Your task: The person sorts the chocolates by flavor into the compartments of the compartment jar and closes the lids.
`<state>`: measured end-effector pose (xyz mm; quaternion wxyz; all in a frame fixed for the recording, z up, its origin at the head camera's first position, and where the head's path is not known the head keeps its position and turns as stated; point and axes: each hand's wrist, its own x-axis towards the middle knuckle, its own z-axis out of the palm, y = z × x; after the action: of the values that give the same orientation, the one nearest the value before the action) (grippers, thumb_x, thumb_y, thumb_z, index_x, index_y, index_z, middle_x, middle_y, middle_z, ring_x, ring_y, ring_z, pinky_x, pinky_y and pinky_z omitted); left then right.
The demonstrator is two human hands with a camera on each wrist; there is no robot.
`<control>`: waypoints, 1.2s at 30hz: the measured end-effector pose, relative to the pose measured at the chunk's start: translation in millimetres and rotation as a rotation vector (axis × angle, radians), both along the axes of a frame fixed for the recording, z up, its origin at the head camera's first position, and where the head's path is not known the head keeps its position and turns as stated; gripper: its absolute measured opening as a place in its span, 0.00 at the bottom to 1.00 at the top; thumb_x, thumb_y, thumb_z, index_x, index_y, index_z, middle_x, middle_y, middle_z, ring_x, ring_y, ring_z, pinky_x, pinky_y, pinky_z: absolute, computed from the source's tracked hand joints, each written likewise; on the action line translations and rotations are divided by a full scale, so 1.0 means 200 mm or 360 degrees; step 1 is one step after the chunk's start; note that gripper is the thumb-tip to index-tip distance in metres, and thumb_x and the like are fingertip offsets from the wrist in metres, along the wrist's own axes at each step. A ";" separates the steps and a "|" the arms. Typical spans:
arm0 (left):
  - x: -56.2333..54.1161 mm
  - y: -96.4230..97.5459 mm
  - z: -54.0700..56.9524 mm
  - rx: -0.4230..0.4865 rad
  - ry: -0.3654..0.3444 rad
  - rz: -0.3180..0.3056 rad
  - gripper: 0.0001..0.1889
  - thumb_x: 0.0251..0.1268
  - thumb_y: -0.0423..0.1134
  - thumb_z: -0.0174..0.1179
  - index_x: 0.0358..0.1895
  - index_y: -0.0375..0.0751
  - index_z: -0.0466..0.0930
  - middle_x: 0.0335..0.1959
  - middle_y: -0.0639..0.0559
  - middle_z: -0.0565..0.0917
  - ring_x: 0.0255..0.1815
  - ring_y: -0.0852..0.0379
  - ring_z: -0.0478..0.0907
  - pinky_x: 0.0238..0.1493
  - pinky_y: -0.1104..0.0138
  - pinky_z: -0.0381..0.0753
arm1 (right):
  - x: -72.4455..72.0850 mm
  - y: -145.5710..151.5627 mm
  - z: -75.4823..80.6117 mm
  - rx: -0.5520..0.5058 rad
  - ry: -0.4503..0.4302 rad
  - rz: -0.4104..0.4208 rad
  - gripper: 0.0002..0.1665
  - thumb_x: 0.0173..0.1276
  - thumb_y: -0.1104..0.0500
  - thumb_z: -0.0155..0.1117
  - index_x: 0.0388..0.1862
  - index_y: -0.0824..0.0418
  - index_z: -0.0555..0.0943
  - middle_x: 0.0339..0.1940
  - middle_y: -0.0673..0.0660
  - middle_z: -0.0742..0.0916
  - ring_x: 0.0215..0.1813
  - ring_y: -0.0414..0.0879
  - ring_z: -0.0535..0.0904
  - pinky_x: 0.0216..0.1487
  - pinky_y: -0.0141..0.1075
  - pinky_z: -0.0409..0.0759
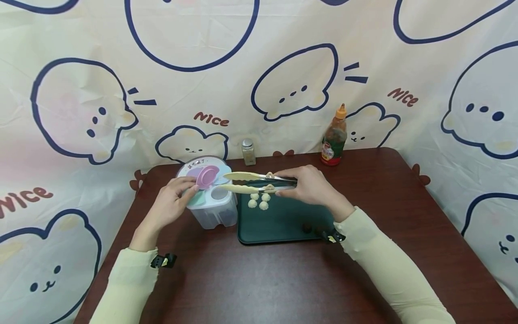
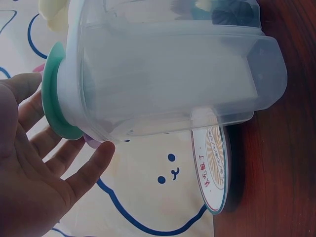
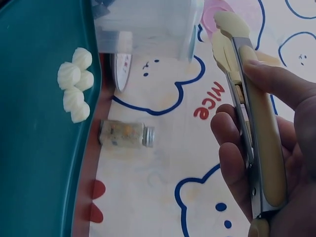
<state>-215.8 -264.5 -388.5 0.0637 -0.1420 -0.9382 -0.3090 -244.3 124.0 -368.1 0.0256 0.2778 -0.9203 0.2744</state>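
My left hand [image 1: 171,200] pinches the rim of a round pink lid [image 1: 207,177] above a clear plastic storage container [image 1: 214,215]. In the container's top is a round opening [image 1: 220,193]; a green lid [image 2: 53,94] covers another section. My right hand [image 1: 305,184] grips a pair of tongs [image 3: 266,133] with pale yellow tips, which point left over the container top. Between the tips, spread apart, I see nothing held. Several small white bun-shaped pieces [image 1: 259,201] sit on the dark green tray [image 1: 283,225] below the tongs.
Behind the container leans a round printed plate [image 2: 215,168]. A small glass seasoning jar [image 1: 248,152] and a sauce bottle [image 1: 334,137] stand at the table's back edge, against a cartoon-print cloth [image 1: 291,135]. Dark round pieces [image 1: 307,227] lie at the tray's front right.
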 end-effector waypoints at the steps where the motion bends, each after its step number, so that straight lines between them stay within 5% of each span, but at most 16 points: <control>1: 0.00 0.00 0.00 0.0004 0.0000 -0.0002 0.22 0.77 0.50 0.51 0.58 0.36 0.82 0.66 0.39 0.77 0.69 0.39 0.66 0.66 0.37 0.69 | 0.00 0.02 0.00 -0.0001 0.0000 -0.0003 0.30 0.59 0.42 0.75 0.60 0.47 0.83 0.39 0.48 0.92 0.31 0.41 0.77 0.31 0.35 0.71; 15: 0.00 -0.01 -0.01 0.0020 0.0022 -0.0003 0.22 0.77 0.50 0.51 0.58 0.35 0.82 0.65 0.39 0.77 0.69 0.39 0.67 0.65 0.38 0.69 | 0.05 0.30 -0.03 0.0024 -0.0046 -0.0007 0.31 0.59 0.42 0.75 0.61 0.49 0.83 0.33 0.47 0.90 0.25 0.41 0.73 0.25 0.34 0.67; 27: 0.00 -0.01 -0.02 0.0016 0.0023 -0.0001 0.23 0.77 0.50 0.51 0.58 0.36 0.82 0.66 0.39 0.77 0.69 0.39 0.66 0.66 0.37 0.68 | 0.08 0.53 -0.08 0.0091 -0.0046 -0.0019 0.29 0.60 0.43 0.75 0.58 0.52 0.85 0.42 0.51 0.91 0.31 0.39 0.76 0.29 0.31 0.73; 36: 0.00 -0.01 -0.01 0.0013 0.0028 -0.0013 0.22 0.77 0.50 0.51 0.58 0.37 0.82 0.66 0.40 0.77 0.69 0.40 0.67 0.65 0.38 0.69 | 0.11 0.70 -0.12 0.0141 -0.0087 -0.0052 0.26 0.59 0.45 0.76 0.56 0.48 0.86 0.37 0.44 0.90 0.27 0.39 0.73 0.25 0.31 0.69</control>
<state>-216.4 -265.8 -389.9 0.0714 -0.1481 -0.9359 -0.3117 -222.8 263.3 -393.1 -0.0073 0.2562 -0.9362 0.2405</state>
